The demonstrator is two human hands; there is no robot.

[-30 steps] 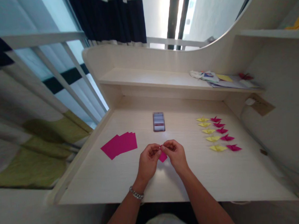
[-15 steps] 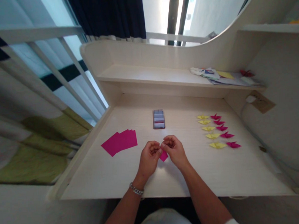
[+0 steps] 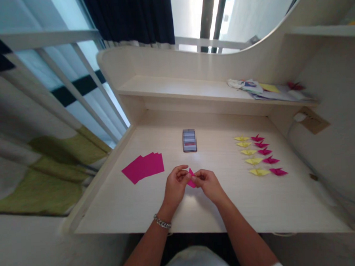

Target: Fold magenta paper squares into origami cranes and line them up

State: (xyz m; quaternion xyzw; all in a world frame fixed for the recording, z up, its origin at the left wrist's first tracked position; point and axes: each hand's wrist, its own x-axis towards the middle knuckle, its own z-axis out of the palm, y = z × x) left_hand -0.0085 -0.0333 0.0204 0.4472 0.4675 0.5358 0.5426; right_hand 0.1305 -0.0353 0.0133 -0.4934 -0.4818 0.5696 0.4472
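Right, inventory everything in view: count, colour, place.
Desk: 1, pale, centre
Folded paper: 1, pink, held over desk
Paper sheets: several, overlapping, pink, desk's left
Smartphone: 1, pixelated screen, mid-desk
Origami cranes: 10, five yellow, five pink, desk's right
Shelf: 1, pale, above desk's back
Loose papers: several, white and yellow, shelf's right
Unclear object: 1, red, beside those papers
Upper shelf: 1, pale, top right
Plug: 1, white, right wall
Cable: 1, grey, right side
Curtains: at least two, navy, white, olive, left and top
Railing: 1, white, left
Window: 1, bright, top
Bracelet: 1, silver, left wrist
Left hand: 1, bare, pinching folded paper
Right hand: 1, bare, pinching folded paper
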